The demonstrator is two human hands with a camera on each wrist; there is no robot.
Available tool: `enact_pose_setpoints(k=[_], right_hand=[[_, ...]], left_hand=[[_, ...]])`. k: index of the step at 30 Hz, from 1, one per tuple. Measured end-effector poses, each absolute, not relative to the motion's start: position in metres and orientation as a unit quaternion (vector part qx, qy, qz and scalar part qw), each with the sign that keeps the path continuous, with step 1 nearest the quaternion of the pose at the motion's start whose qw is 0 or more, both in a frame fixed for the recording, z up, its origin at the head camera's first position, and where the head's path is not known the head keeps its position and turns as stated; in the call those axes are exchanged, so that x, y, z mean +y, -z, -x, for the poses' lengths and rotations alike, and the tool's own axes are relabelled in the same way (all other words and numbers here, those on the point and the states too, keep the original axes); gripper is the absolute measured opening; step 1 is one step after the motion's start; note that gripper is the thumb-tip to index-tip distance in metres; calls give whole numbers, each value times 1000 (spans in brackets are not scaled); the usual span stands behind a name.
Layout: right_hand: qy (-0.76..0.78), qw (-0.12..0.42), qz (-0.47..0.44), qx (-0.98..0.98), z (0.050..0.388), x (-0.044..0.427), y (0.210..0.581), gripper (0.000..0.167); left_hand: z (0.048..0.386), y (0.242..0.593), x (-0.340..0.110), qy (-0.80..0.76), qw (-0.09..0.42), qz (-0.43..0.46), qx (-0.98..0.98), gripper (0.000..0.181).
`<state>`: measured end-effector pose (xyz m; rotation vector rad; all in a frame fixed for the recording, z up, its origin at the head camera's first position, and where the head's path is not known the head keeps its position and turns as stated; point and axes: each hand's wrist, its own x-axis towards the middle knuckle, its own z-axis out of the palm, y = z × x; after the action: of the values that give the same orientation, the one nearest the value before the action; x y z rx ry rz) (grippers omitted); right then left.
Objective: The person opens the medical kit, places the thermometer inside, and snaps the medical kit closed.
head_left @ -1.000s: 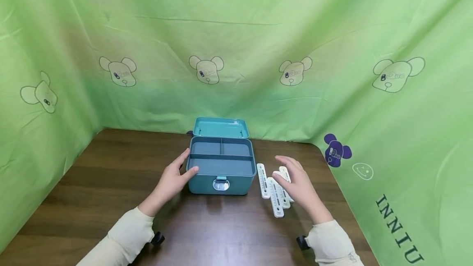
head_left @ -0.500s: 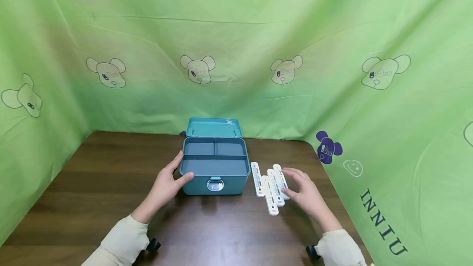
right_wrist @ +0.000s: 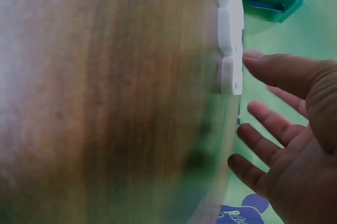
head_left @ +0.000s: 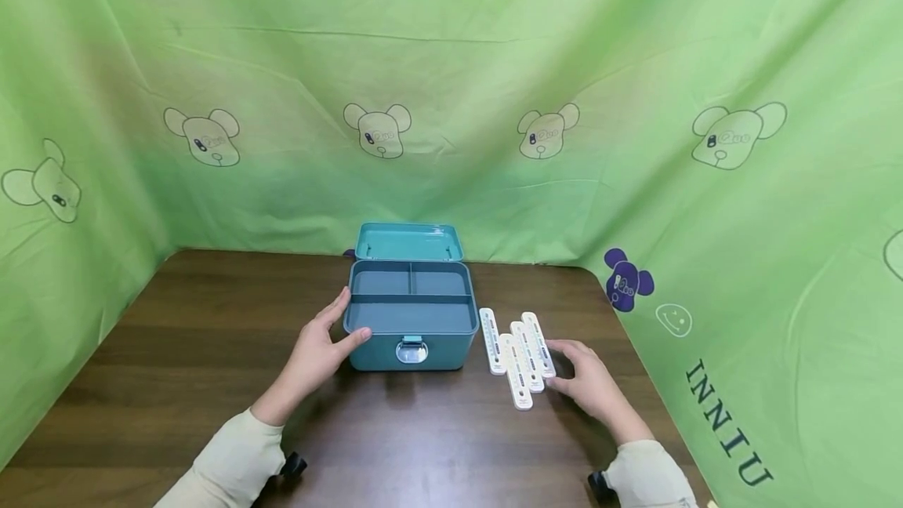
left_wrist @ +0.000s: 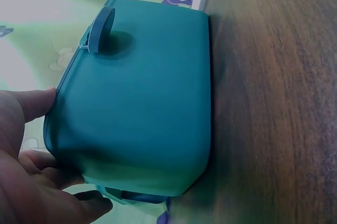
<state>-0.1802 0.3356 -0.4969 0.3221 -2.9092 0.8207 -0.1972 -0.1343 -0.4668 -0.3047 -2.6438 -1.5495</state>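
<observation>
A teal box (head_left: 451,353) stands on the table, its lid (head_left: 409,241) raised at the back and its divided tray showing. My left hand (head_left: 313,355) holds the box's left side, thumb on the front rim; the left wrist view shows that thumb against the box (left_wrist: 137,92) and the fingers along its side. Right of the box lie several white thermometer-like strips (head_left: 517,375), side by side and staggered. My right hand (head_left: 589,382) is at the lower end of the rightmost strip (head_left: 538,339), thumb close to its edge, fingers spread; in the right wrist view the thumb nearly meets a strip (right_wrist: 231,74).
A brown wooden table (head_left: 212,320) carries everything. Green cloth (head_left: 451,69) with printed bear heads hangs behind it and along both sides. A dark wrist strap piece (head_left: 292,465) shows beneath the left sleeve, another (head_left: 600,483) beneath the right.
The right hand has moved from above the strips to their right side and lower, uncovering them. The left hand stays on the box. The head view has shifted slightly.
</observation>
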Motion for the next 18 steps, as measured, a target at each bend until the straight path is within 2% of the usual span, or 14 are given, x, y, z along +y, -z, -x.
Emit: enact_pose_setpoints(k=[10,18], right_hand=[[-209,27,-45,-977,181,334,504,69],[-194,21,3,-981,182,326,504,67]], left_hand=[[197,465,-135,493,32,95,-864,88],[195,466,-135,496,33,92,-863,87]])
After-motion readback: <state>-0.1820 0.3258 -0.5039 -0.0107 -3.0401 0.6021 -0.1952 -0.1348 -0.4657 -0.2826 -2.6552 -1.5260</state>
